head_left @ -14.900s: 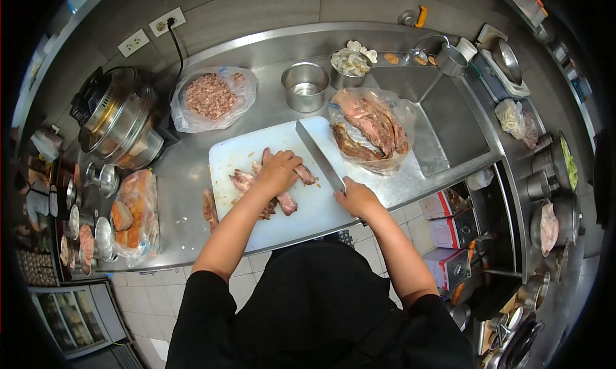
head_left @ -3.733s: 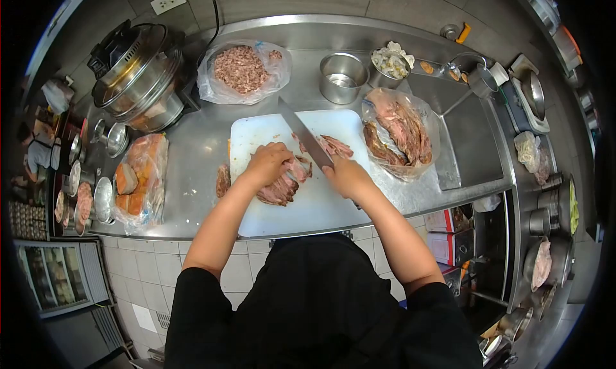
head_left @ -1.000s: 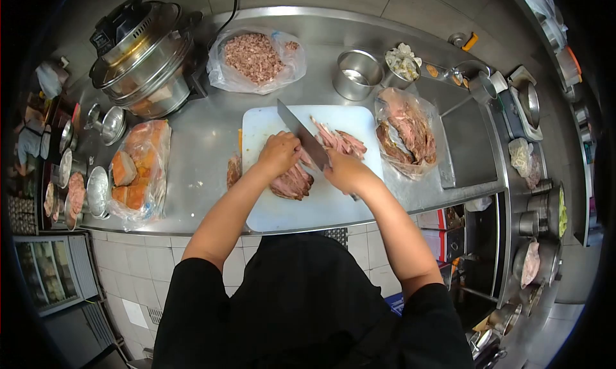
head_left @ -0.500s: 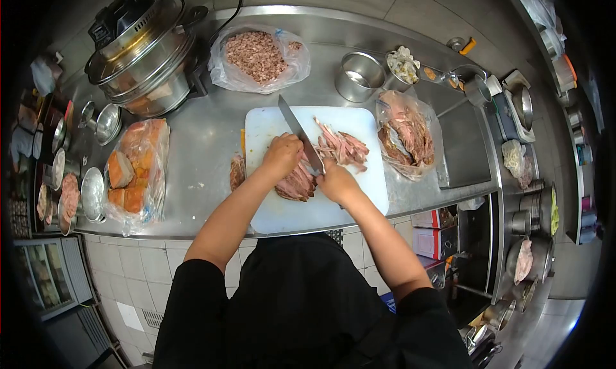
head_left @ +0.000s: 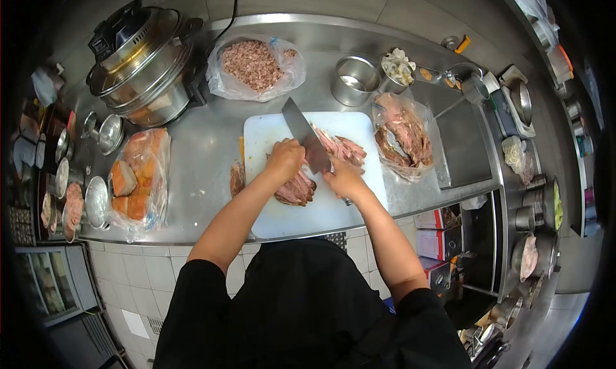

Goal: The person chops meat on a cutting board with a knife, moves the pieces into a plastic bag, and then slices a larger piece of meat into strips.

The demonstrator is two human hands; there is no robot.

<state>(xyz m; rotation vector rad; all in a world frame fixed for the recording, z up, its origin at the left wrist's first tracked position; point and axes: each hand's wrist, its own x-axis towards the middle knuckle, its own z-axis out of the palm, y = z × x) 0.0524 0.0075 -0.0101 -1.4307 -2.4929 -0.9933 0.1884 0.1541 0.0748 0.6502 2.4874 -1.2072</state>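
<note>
A white cutting board [head_left: 269, 225] lies in front of me on the steel counter. My right hand [head_left: 345, 178] is closed round the handle of a large knife [head_left: 307, 135], its broad blade pointing away from me and to the left. My left hand [head_left: 286, 159] is closed, fingers curled, on a piece of sliced cooked meat [head_left: 296, 191] just left of the blade. To the right of the blade, cut strips of meat [head_left: 346, 151] lie in a pile, partly behind the knife. Another piece of meat [head_left: 237, 178] sits at the board's left edge, partly hidden by my forearm.
A bag of diced meat [head_left: 253, 65] lies behind the board. Meat in a plastic bag [head_left: 405, 138] is at the right, near the sink [head_left: 471, 141]. Steel pots [head_left: 355, 80] stand at the back. Bagged orange-brown blocks [head_left: 142, 176] and a large glass-sided cooker [head_left: 144, 67] occupy the left.
The knife blade has tilted to show more of its flat side and shifted slightly right over the strips. My left hand stays on the meat. The whole view has shifted slightly.
</note>
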